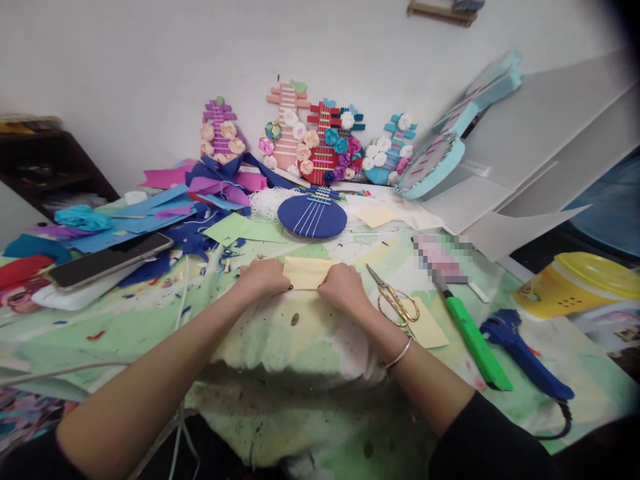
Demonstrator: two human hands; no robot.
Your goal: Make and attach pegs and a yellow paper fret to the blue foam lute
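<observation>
A small piece of pale yellow paper (305, 275) is stretched between my hands over the table's front. My left hand (265, 277) is closed on its left end, fingers curled and thumb pressed inward. On the other end, my right hand (343, 288) grips it the same way. Gold-handled scissors (397, 303) lie just right of my right hand, partly over another pale yellow sheet (429, 323). Behind the held paper rests a dark blue oval instrument-shaped craft piece (313, 217) with pale strings. Light green paper (245, 229) lies behind my left hand.
A green cutter knife (477, 340), a blue glue gun (525, 353) and a yellow tub (580, 283) stand or lie at right. A phone (113, 260) and coloured scraps (140, 213) cover the left. Flower-decorated crafts (325, 140) lean on the wall. A white cable (183, 293) crosses the left side.
</observation>
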